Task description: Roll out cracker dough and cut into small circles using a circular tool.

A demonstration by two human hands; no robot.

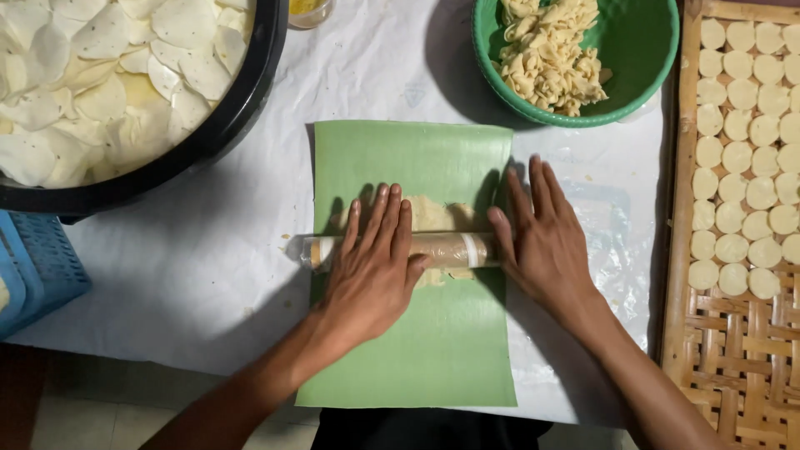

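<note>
You see your two arms coming in from the bottom edge, both bare from the wrist up to where the frame cuts them: no sleeves are visible. Your left hand (373, 271) and right hand (542, 242) wear no gloves, rings, watch or bracelet. The fingernails are short and plain.

A pale beige dough patch (433, 213) lies on a plain green sheet (417, 333); at one o'clock, a green bowl (642, 50); at ten o'clock, a black basin (208, 133) of white rounds (100, 92).
</note>
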